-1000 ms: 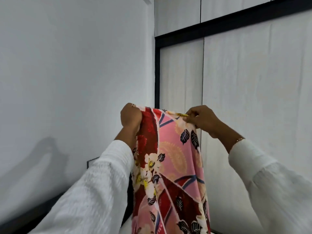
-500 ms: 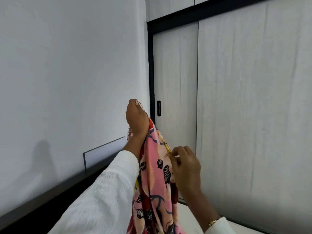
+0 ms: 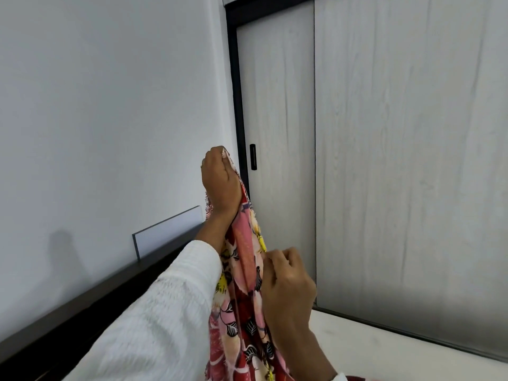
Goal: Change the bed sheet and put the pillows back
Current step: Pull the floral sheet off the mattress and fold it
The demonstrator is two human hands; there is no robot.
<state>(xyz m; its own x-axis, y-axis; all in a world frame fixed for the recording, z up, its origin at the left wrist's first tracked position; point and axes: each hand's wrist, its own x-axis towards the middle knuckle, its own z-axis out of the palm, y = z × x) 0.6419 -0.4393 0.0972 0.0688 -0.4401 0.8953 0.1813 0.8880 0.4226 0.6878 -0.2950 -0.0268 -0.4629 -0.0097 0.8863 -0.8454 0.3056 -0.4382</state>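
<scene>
While the floral bed sheet (image 3: pixel 244 292) hangs in a long vertical fall from a raised fist, a person in white sleeves stands before a pale wall (image 3: pixel 104 111) and sliding wardrobe doors (image 3: pixel 398 160). Seen from the head camera, the left hand (image 3: pixel 221 185) is clenched around the top of the cloth, a scrap of hem showing above the knuckles; the right hand (image 3: pixel 286 281) sits lower and just to the right, its fingers (image 3: pixel 270 261) curled and pinching the same gathered edge. The sheet's long axis runs straight down between the two forearms and out of frame at the bottom, so the right hand appears best placed to travel along the edge toward a corner. Open room lies to the right, toward the wardrobe; to the left, a dark headboard ledge (image 3: pixel 110 287) and a leaning white panel (image 3: pixel 167 229) stand near the left sleeve (image 3: pixel 154 320). Neither pillows nor mattress can be identified with certainty.
</scene>
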